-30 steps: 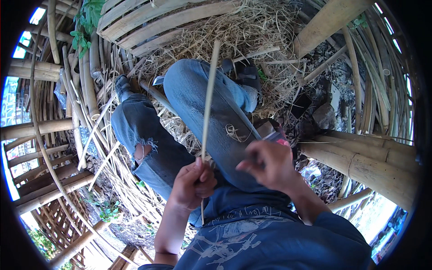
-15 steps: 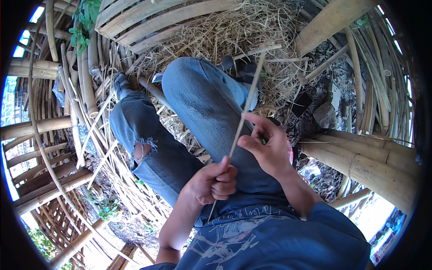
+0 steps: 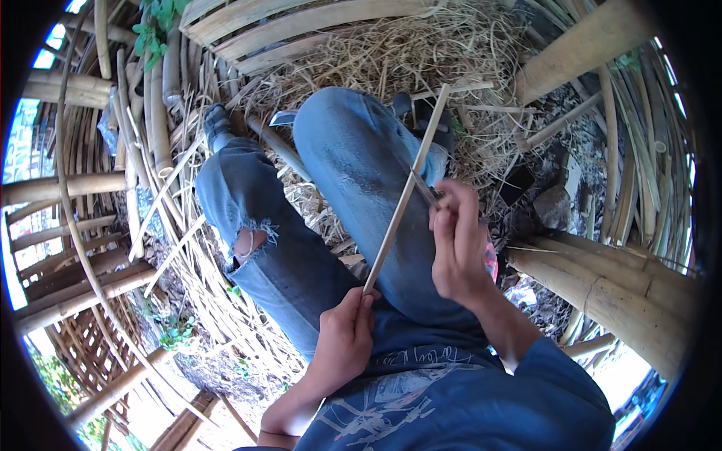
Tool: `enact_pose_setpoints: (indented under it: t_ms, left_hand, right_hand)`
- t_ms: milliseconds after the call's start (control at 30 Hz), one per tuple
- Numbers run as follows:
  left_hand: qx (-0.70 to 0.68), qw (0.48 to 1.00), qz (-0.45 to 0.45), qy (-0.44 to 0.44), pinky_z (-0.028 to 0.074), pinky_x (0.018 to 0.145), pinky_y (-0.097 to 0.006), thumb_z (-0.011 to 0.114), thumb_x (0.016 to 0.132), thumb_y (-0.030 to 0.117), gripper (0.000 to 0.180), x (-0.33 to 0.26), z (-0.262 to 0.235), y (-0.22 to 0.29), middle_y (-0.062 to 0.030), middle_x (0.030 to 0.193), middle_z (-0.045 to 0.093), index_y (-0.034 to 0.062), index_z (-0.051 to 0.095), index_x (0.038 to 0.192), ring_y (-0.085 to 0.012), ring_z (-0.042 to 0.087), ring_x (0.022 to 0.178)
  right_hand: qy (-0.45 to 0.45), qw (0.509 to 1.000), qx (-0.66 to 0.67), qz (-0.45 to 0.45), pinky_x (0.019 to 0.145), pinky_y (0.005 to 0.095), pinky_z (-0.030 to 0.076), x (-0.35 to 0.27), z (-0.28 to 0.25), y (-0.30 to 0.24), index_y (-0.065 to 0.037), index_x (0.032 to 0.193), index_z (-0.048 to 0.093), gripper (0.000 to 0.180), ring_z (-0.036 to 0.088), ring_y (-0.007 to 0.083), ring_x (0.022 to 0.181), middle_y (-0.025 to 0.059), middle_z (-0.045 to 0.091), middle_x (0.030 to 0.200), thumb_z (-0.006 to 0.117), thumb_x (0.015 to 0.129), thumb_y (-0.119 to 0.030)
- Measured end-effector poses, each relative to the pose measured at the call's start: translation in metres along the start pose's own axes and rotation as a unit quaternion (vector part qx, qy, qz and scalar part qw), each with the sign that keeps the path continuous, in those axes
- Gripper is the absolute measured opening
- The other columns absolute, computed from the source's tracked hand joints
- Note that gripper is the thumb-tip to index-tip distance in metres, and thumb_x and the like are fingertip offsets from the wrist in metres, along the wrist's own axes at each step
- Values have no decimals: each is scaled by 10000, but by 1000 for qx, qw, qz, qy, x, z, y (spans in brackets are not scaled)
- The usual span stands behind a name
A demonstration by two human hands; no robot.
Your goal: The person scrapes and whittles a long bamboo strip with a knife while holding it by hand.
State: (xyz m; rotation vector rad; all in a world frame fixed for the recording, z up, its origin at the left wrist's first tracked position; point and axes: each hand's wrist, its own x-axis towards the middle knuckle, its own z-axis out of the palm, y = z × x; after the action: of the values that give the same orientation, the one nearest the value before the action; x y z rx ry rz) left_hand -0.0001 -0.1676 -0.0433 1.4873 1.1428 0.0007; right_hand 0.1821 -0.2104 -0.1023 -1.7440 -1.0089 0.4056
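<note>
My left hand [image 3: 347, 334] is closed around the lower end of a thin bamboo strip [image 3: 404, 201], low over my lap. The strip slants up and away to the right, above my raised knee. In my right hand [image 3: 456, 240] is a small knife [image 3: 424, 188], its grey blade pointing up and left. The blade's tip touches or crosses the strip near its middle; I cannot tell which. Most of the knife's handle is hidden by my curled fingers.
A heap of shavings [image 3: 444, 45] lies beyond my knees, beside a slatted bamboo panel [image 3: 301, 37]. Thick bamboo poles [image 3: 602, 278] stand close on my right. Loose split strips [image 3: 214, 293] cover the ground at left, near stacked bamboo [image 3: 154, 113].
My left hand has moved down and slightly left along with the strip. The right hand, spread beside the strip before, now grips the knife with its blade at the strip.
</note>
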Motion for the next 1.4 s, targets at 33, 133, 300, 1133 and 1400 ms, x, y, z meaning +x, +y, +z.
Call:
enact_pose_setpoints:
  t_ms: [33,133,300,1133,1400]
  left_hand:
    - [-1,1000,-3,6,338,496,-254,408,991,119,222,2,0,1,-13,555,442,-24,569,939,-73,417,527]
    - [6,1000,-2,-4,338,477,-270,405,988,115,220,8,-1,6,-32,550,450,-23,557,909,-83,411,509]
    - [19,999,44,-24,345,463,-300,413,980,111,224,31,3,22,-59,536,464,-20,530,841,-116,425,474]
    - [96,995,5,-29,424,479,-422,457,945,80,134,-49,-15,-23,-211,583,530,9,492,838,-397,569,527]
    - [136,987,-62,-61,455,512,-421,488,934,122,144,-117,-46,-71,-208,596,555,10,520,851,-396,593,554]
  right_hand:
    - [19,997,-25,-64,541,331,464,-6,2,3,25,1112,487,252,581,239,569,149,577,795,538,930,-142]
    - [-17,989,-78,-125,479,306,452,-20,-1,-5,-5,1104,553,237,600,198,617,126,553,893,596,881,-71]
    - [-11,977,-126,-174,443,259,447,-27,3,1,-36,1003,641,204,570,153,586,89,528,892,660,800,-25]
    - [48,968,-211,-129,426,269,417,-30,14,0,-58,874,633,110,537,170,552,79,481,818,660,781,-4]
    - [41,971,-216,-91,440,274,427,-31,14,-3,-68,872,630,148,545,180,577,81,480,829,658,753,15]
